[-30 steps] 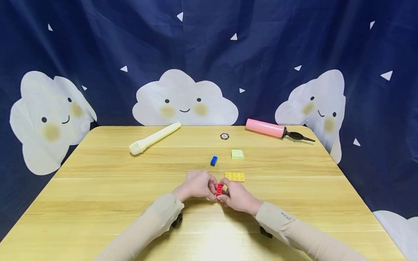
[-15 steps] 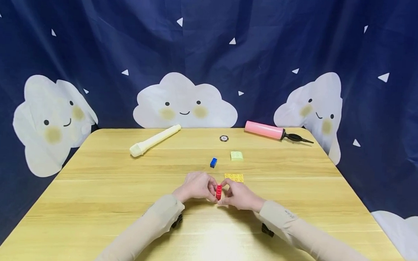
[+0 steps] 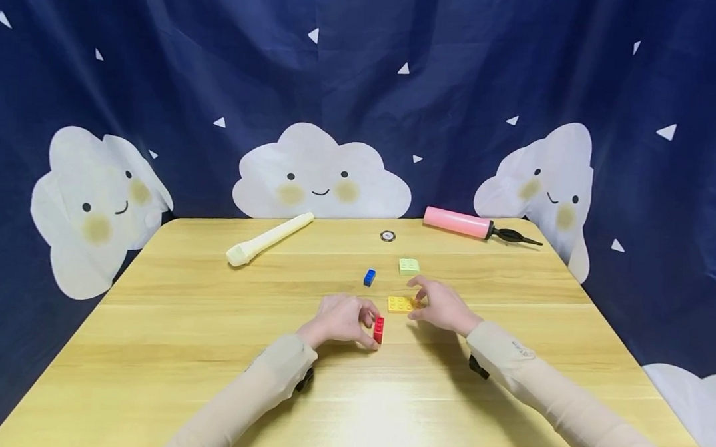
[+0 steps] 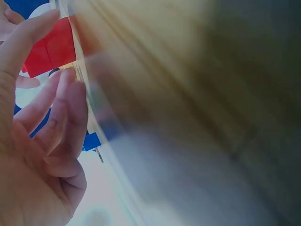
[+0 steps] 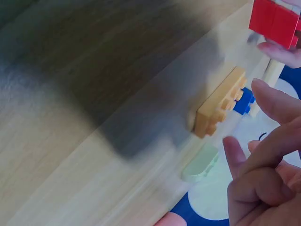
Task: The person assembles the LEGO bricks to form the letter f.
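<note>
Two stacked red toy bricks (image 3: 378,330), with a seam between them in the left wrist view, stand at the table's middle. My left hand (image 3: 340,319) pinches them between thumb and fingers. My right hand (image 3: 443,306) reaches over the right end of a flat yellow brick (image 3: 399,305), thumb and fingers spread. In the right wrist view a gap shows between those fingers and the yellow brick (image 5: 218,106). Farther back lie a small blue brick (image 3: 369,277) and a pale green brick (image 3: 409,266).
On the wooden table (image 3: 166,348), a cream microphone-shaped stick (image 3: 270,238) lies at the back left. A round black-and-white chip (image 3: 387,236) and a pink hand pump (image 3: 457,222) lie at the back. A dark blue curtain (image 3: 365,57) hangs behind.
My right hand has let go of the red bricks and moved right and away from me to the yellow brick. The left hand keeps hold of the red bricks.
</note>
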Tool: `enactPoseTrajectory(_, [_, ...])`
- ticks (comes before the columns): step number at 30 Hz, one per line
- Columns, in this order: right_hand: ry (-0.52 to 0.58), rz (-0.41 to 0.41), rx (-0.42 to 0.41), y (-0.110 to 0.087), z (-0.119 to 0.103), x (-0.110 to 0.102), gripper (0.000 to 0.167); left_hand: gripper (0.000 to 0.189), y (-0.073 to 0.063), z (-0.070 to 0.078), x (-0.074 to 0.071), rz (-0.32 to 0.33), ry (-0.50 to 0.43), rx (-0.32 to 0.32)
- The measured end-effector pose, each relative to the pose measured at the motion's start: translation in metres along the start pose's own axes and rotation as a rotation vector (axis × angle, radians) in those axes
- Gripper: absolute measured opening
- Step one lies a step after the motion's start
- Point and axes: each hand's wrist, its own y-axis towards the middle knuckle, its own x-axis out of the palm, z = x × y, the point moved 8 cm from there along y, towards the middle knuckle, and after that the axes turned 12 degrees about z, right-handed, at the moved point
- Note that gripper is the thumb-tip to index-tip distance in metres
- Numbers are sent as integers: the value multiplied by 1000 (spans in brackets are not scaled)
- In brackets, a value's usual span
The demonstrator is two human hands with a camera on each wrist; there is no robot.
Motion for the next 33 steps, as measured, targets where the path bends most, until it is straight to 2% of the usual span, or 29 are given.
enactPoseTrajectory(6, [-49, 0, -1, 5, 10, 3, 63, 46, 0, 0, -4, 40, -52, -37])
enactPoseTrajectory(15, [-84, -48, 18, 9, 19, 12, 63, 45, 0, 2, -5, 45, -85, -57])
enactPoseTrajectory(20, [-102, -49, 18, 10, 18, 15, 56, 43, 0, 0, -4, 53, -102, -67])
enactPoseTrajectory(27, [-133, -28, -15, 9, 16, 16, 37, 38, 0, 0, -4, 81, -123, -62])
enactPoseTrajectory(33, [-131, -14, -1, 6, 15, 18, 34, 38, 1, -1, -4, 74, -144, -95])
